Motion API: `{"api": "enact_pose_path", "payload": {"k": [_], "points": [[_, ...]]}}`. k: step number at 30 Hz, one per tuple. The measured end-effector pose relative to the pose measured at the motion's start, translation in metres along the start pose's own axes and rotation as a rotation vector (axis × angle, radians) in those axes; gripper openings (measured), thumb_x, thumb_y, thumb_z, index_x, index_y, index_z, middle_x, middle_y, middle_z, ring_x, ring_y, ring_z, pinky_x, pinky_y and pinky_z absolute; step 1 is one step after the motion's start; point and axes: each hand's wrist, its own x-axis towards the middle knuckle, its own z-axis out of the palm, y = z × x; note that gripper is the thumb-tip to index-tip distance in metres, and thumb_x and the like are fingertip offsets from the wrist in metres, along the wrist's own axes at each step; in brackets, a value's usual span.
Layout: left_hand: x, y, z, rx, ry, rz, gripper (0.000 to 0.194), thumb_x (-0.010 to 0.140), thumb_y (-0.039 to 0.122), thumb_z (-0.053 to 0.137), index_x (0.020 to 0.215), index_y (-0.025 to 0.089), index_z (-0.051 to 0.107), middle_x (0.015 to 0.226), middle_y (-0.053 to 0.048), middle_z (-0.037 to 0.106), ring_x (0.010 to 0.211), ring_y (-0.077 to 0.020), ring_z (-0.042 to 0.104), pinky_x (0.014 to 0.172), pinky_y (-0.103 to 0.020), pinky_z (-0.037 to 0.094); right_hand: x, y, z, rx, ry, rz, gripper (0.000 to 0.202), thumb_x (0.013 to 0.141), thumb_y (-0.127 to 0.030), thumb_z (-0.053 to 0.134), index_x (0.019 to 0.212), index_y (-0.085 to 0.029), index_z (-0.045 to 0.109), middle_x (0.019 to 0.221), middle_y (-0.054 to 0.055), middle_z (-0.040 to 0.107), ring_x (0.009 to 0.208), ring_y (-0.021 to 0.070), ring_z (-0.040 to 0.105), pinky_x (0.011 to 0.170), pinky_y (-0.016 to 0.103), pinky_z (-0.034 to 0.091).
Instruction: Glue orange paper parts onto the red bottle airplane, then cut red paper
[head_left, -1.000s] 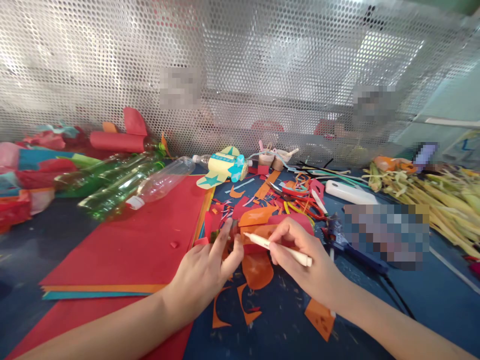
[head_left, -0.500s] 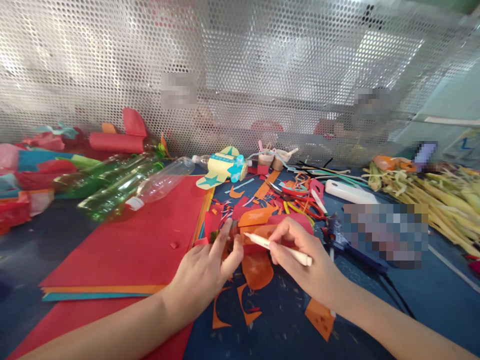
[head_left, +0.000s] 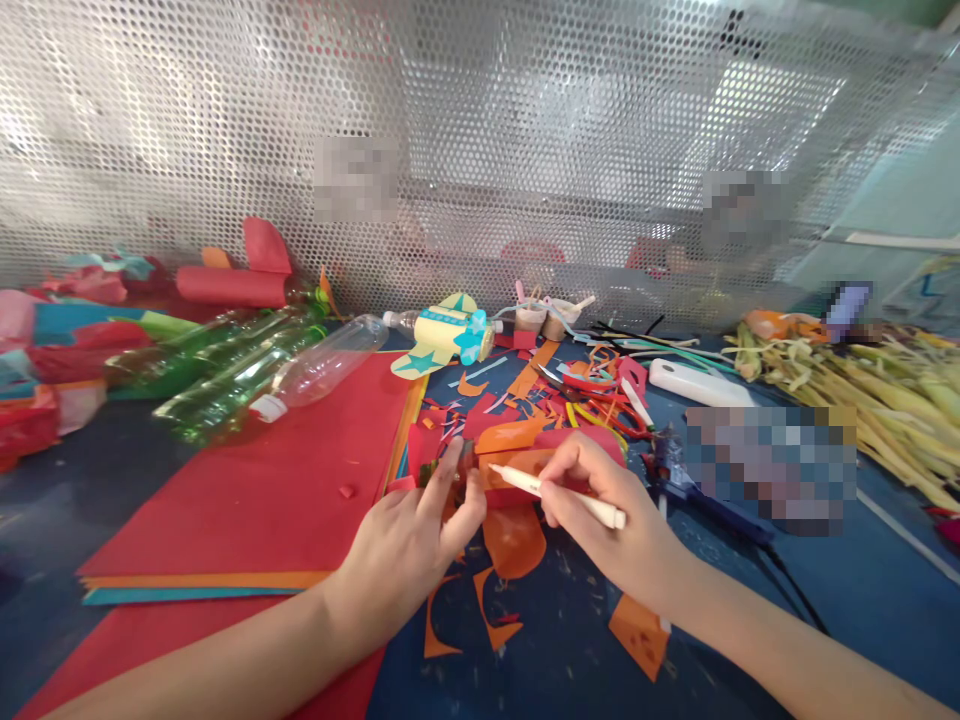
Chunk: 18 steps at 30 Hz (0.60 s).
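My right hand [head_left: 596,500] grips a white felt-tip pen [head_left: 604,513] between thumb and fingers, slanting down to the left. Its tip meets or hovers just over an orange paper strip [head_left: 517,462] on a bottle wrapped in red paper [head_left: 581,440]. The bottle lies on its side, with an orange paper wing [head_left: 517,550] sticking out toward me. My left hand [head_left: 409,545] holds the bottle's left end, index finger stretched across it and thumb on the near side. The neck is partly hidden behind these fingers.
Stacked coloured sheets [head_left: 247,500] lie left, beneath a clear bottle [head_left: 326,370] and beside green bottles [head_left: 240,375]. A yellow paper-covered bottle plane [head_left: 450,335], paper scraps and scissors [head_left: 577,385] lie behind. A dark blue glue gun [head_left: 712,510] and dried husks [head_left: 862,400] are right.
Both hands, the pen and the wrapped bottle stay almost in place. The view has shifted very slightly.
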Motion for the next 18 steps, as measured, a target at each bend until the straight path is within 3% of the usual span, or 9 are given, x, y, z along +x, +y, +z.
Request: {"api": "enact_pose_path", "payload": {"k": [18], "points": [[-0.0004, 0.0003, 0.0001, -0.011, -0.010, -0.021, 0.027, 0.090, 0.019, 0.051, 0.116, 0.023, 0.054, 0.125, -0.019, 0.063, 0.055, -0.0167, 0.063, 0.051, -0.030, 0.049, 0.0010, -0.0014, 0.0002, -0.004, 0.008, 0.004, 0.016, 0.091, -0.032, 0.047, 0.079, -0.023, 0.044, 0.064, -0.003, 0.052, 0.054, 0.0115, 0.048, 0.051, 0.024, 0.037]]}}
